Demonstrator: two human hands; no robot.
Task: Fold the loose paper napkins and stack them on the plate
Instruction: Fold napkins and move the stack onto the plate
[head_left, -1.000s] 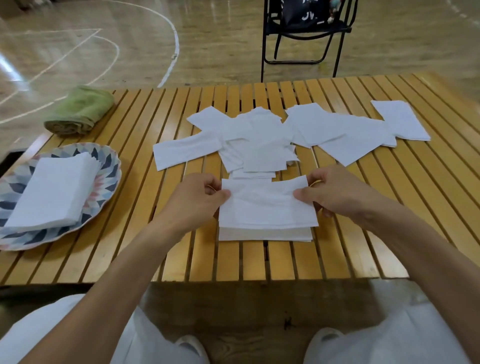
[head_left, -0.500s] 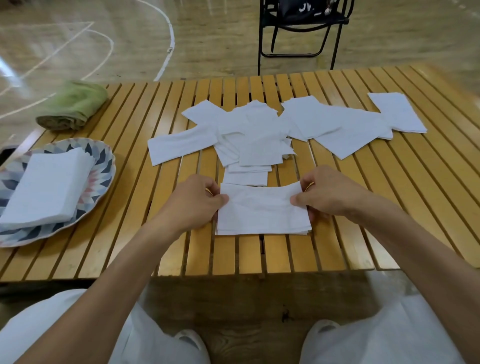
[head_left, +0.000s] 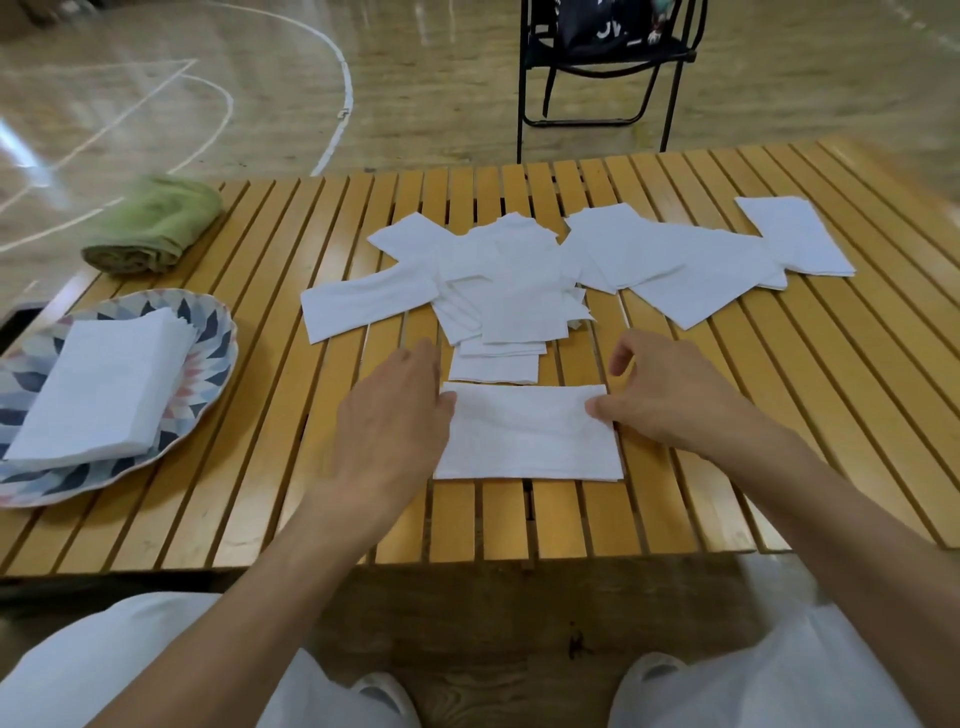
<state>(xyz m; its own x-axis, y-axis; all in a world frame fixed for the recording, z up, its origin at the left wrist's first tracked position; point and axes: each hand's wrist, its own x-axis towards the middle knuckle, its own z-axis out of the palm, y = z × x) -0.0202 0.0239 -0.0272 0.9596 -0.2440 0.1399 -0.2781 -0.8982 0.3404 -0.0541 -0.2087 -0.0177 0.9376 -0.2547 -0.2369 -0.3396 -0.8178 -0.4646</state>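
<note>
Near the front edge of the slatted wooden table (head_left: 727, 467), a folded napkin (head_left: 527, 431) lies flat; left hand (head_left: 395, 415) rests at its left edge, fingers straight and relaxed, right hand (head_left: 670, 400) touches the right edge with its thumb tip, fingers loosely bent, gripping nothing. Just beyond lies a scatter of loose napkins (head_left: 519, 275), overlapping. Far left: patterned plate (head_left: 208, 332) bearing a stack of folded napkins (head_left: 104, 384), rolled green cloth (head_left: 156, 228) behind it.
</note>
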